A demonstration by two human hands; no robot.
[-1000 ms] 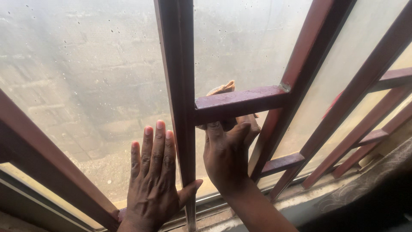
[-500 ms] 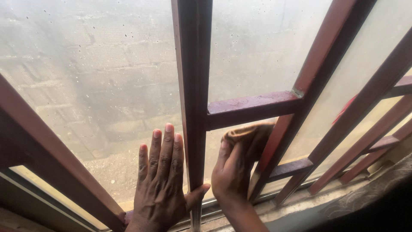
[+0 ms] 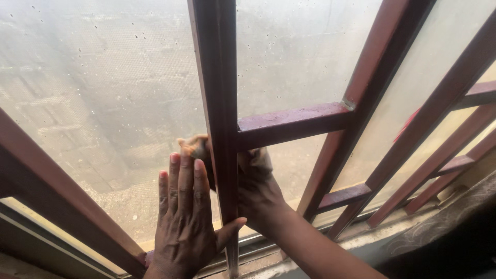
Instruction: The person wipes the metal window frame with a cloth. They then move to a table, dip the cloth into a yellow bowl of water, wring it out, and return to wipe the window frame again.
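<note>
Your right hand (image 3: pixel 258 188) is closed on a brown cloth (image 3: pixel 196 147), pressing it to the dusty window glass (image 3: pixel 103 103) behind the upright maroon bar (image 3: pixel 217 119); wiping seems underway. Your left hand (image 3: pixel 183 217) lies flat, fingers together, on the pane.

soft backlit daylight, hazy glass (image 3: pixel 103 77), sharp

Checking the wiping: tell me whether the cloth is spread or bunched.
Bunched: the cloth shows as a crumpled wad in the right hand behind the bar.
</note>
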